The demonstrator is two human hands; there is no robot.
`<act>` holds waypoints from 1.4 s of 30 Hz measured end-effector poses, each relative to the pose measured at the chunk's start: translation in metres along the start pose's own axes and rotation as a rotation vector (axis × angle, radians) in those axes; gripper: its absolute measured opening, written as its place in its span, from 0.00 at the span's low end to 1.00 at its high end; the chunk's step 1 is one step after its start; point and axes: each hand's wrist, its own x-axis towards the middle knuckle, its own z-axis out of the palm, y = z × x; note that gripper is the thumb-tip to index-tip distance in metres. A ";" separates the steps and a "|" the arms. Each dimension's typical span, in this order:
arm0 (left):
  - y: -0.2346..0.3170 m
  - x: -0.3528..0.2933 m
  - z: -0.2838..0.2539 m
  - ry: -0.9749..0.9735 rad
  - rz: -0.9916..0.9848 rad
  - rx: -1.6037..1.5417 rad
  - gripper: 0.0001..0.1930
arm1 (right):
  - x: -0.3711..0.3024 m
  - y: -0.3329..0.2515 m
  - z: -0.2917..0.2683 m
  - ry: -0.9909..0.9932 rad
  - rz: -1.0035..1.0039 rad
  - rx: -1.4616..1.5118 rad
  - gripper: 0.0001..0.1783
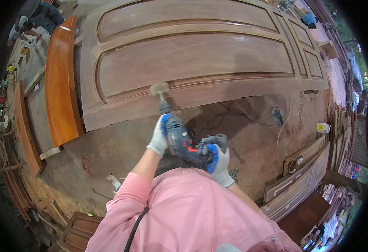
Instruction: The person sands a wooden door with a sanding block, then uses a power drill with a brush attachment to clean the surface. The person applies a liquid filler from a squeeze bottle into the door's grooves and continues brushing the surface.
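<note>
Both my hands, in white and blue work gloves, hold a dark power drill point(180, 138) with red marks. My left hand point(159, 136) is closed around its front, just behind the chuck. Closed on the rear grip is my right hand point(220, 164). In the chuck sits a pale round sanding or buffing wheel point(159, 88), slightly blurred. It lies over the moulding along the near edge of a large brownish wooden door point(184, 59) with raised panels. Whether the wheel presses on the wood, I cannot tell. The palms and inner fingers are partly hidden by the drill.
A glossy orange board point(60, 88) lies left of the door. Dark cables point(230, 110) trail over the floor, with scissors point(233, 173) nearby. A white jug point(323, 127) and more door panels point(301, 185) are at right. Another person point(45, 17) crouches at the far left.
</note>
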 end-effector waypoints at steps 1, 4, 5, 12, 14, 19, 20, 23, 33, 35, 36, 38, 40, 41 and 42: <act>0.013 -0.010 -0.009 0.019 0.028 0.027 0.13 | -0.001 0.007 0.011 -0.067 0.017 -0.027 0.09; 0.039 -0.029 -0.024 0.025 0.041 0.067 0.14 | 0.002 0.016 0.041 -0.091 0.081 -0.045 0.08; 0.044 -0.030 -0.022 0.053 0.011 0.056 0.15 | 0.004 0.018 0.041 -0.127 0.049 -0.095 0.08; -0.010 0.035 0.029 -0.084 -0.027 0.109 0.15 | 0.004 -0.028 0.012 0.101 -0.075 0.065 0.09; -0.029 0.049 0.055 -0.031 -0.124 0.134 0.15 | 0.004 -0.043 -0.002 0.163 -0.122 0.079 0.09; -0.036 0.036 0.085 -0.196 -0.315 0.020 0.17 | -0.003 -0.059 -0.007 0.226 -0.167 0.090 0.09; -0.030 0.021 0.096 -0.226 -0.321 0.031 0.17 | -0.007 -0.063 -0.002 0.207 -0.153 0.096 0.08; -0.009 0.012 0.068 -0.050 -0.071 0.078 0.17 | -0.006 -0.067 0.022 0.050 -0.050 0.162 0.08; 0.054 -0.040 0.064 0.009 0.099 0.047 0.15 | 0.017 -0.077 0.061 -0.386 0.007 -0.024 0.12; 0.055 -0.031 0.064 0.000 0.091 0.058 0.15 | 0.029 -0.064 0.053 -0.406 -0.091 -0.042 0.12; 0.055 -0.025 0.067 0.029 0.118 0.078 0.15 | 0.041 -0.044 0.042 -0.356 -0.153 -0.098 0.12; 0.039 -0.018 0.065 0.119 0.158 0.099 0.14 | 0.046 -0.035 0.023 -0.318 -0.151 -0.096 0.13; 0.030 -0.011 0.057 0.078 0.104 0.051 0.16 | 0.052 -0.039 0.021 -0.327 -0.050 0.019 0.13; 0.032 -0.004 0.054 0.051 0.060 0.058 0.17 | 0.053 -0.035 0.022 -0.269 -0.057 0.017 0.12; 0.027 -0.001 0.051 0.036 0.014 0.061 0.17 | 0.052 -0.028 0.016 -0.209 -0.052 0.015 0.12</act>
